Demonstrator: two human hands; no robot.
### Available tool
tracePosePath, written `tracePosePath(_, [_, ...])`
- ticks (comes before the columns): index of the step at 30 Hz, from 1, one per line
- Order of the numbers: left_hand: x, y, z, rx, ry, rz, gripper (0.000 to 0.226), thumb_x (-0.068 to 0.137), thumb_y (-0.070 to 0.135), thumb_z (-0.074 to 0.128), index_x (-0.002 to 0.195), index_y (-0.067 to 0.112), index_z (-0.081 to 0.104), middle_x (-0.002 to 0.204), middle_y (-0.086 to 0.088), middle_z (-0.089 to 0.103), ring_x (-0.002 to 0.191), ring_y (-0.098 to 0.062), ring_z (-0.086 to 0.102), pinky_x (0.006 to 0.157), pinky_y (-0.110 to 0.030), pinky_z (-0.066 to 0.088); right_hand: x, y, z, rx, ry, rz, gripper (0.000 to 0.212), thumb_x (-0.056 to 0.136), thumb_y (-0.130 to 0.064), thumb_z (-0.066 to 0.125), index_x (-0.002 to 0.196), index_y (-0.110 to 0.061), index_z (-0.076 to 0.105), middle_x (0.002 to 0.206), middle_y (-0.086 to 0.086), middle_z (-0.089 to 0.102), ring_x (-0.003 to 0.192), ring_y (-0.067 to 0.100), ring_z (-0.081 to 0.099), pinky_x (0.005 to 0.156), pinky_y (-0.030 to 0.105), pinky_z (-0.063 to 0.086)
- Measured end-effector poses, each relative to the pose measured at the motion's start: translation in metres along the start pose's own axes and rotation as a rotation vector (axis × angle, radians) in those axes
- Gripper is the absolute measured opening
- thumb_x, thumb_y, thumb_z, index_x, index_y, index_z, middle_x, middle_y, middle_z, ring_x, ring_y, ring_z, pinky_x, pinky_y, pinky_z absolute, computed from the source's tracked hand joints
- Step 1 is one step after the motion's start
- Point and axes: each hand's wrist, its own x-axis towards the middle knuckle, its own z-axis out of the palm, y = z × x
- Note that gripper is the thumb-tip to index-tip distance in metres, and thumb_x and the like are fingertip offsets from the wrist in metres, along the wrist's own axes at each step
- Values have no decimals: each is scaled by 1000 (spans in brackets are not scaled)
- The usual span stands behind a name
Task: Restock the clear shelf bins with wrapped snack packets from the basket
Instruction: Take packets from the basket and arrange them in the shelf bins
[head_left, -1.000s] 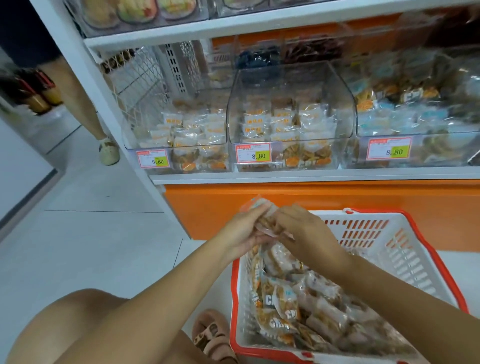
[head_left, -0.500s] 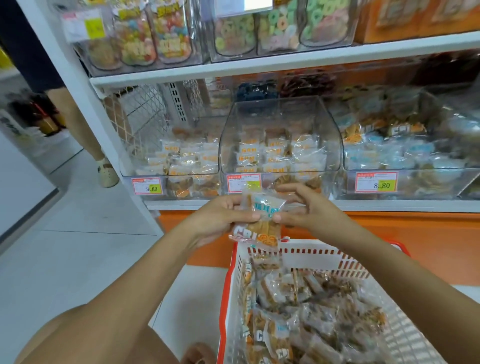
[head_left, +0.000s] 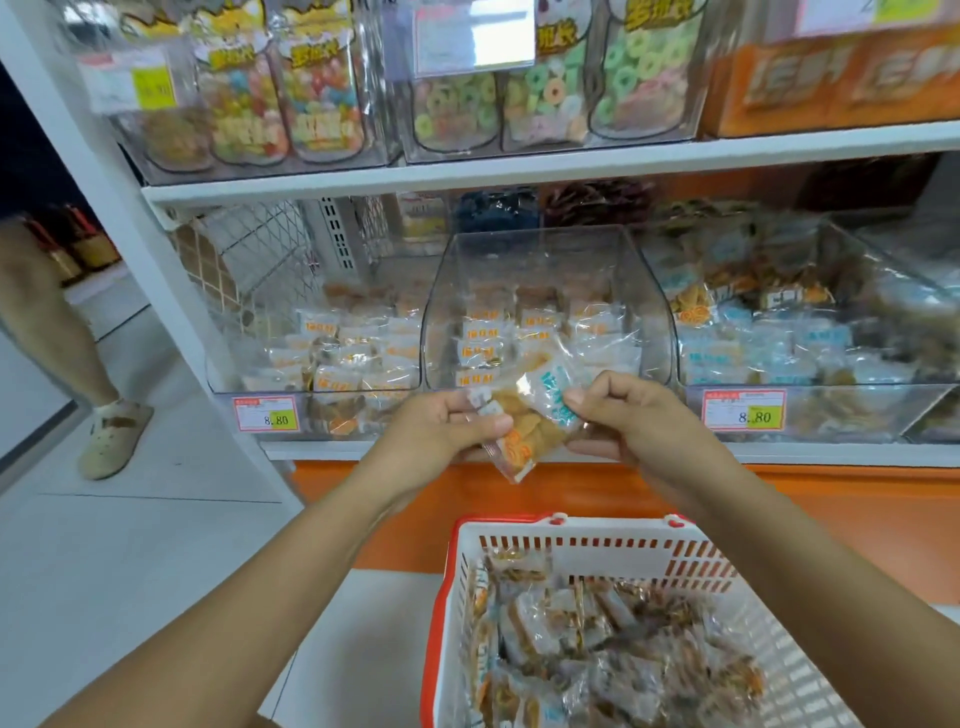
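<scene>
**Shop aisle, low shelf: packets held at bin front, not yet in**

Shop w/ white shelving; the lower shelf (head_left: 831, 453) carries a row of clear bins w/ price tags; jars of sweets (head_left: 322, 88) on the tier above; pale tiled floor to the left, where another person's leg and shoe (head_left: 115, 436) stand. The basket (head_left: 597, 540), white w/ red rim, sits on the floor below the shelf, approx. half full of wrapped packets.

Both hands hold a small bunch of packets (head_left: 524, 415) between them, above the basket and just in front of the middle bin (head_left: 540, 236), at its front lip; not inside it. Left hand (head_left: 441, 423): fingers curled round the bunch's left side, thumb on top. Right hand (head_left: 649, 421): thumb and forefinger pinched on the wrapper's right edge, other fingers curled under. No. of packets in the bunch: can't tell, at least two.

Step in hand, as I read it: carry from basket to bin, done bar the drop. Middle bin holds orange-print packets; the right bin (head_left: 852, 387) holds blue-print ones; the top packet of the bunch shows blue print, so prob. the right bin is the match, tho not certain. Next move calls for: choosing the bin; clearing its front wall; opening both hands so the packets land flat. Wrappers look slippery, so one could slide out short of the bin.
</scene>
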Motion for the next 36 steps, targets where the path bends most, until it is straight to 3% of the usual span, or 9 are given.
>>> tracePosePath(2, [11,6,2,-34,88,44,11,85,16,67,89,7,71,88,-9,73,78,-17,65,67,-20,53,1,-8,-14,-58,-125,102,13,88,-13,65,88,-2,57,94,10,73,87,20,72,75,25,59])
tracePosePath(4, [21,17,9,35,127,108,10,83,21,70,84,11,73,81,-7,71,70,-18,59,63,-22,49,1,-18,-31,-284,-193,139,34,79,-20,74,106,-2,61,105,10,72,95,20,71,85,31,57])
tracePosePath(7, [40,40,26,150,68,200,10,77,17,77,69,19,71,62,5,66,59,-11,56,54,-19,48,3,-48,-52,-512,-81,-29,52,63,-32,81,110,-18,63,102,1,71,93,12,70,83,28,56])
tracePosePath(11, [67,67,58,320,5,320,16,71,25,81,68,13,70,59,2,63,56,-7,55,55,-22,45,10,-83,-76,-629,-199,-94,25,72,-19,81,93,-17,67,88,9,72,81,16,69,81,31,54])
tracePosePath(15, [93,81,89,313,2,360,17,73,29,80,63,21,69,55,10,62,51,2,52,52,-13,43,6,-87,-102,-679,-227,-61,24,67,-37,81,58,-26,62,67,7,61,62,12,53,62,27,42])
tracePosePath(24, [152,91,158,218,-14,365,7,83,16,73,77,13,72,64,6,67,54,3,57,55,-14,47,12,-87,-183,-467,22,-26,25,81,-20,73,58,-24,63,54,-10,47,54,7,42,58,20,34])
tracePosePath(30, [184,90,173,688,33,427,9,88,16,64,94,17,72,83,7,68,75,-4,60,80,-22,49,41,-90,-235,-383,401,13,18,94,-18,60,88,-15,43,61,-2,49,39,11,54,37,22,44])
tracePosePath(33, [192,91,177,1008,-24,438,18,92,22,59,106,17,69,102,1,69,95,-17,63,88,-35,51,58,-102,-254,-625,426,-23,24,83,-15,73,99,-10,57,80,3,61,55,18,61,49,24,46])
tracePosePath(36, [200,86,179,1289,-147,391,26,95,33,53,113,20,66,113,-3,67,103,-24,61,91,-38,50,78,-126,-258,-1027,360,-50,20,72,-19,81,84,-19,65,80,-2,60,71,16,57,58,23,41])
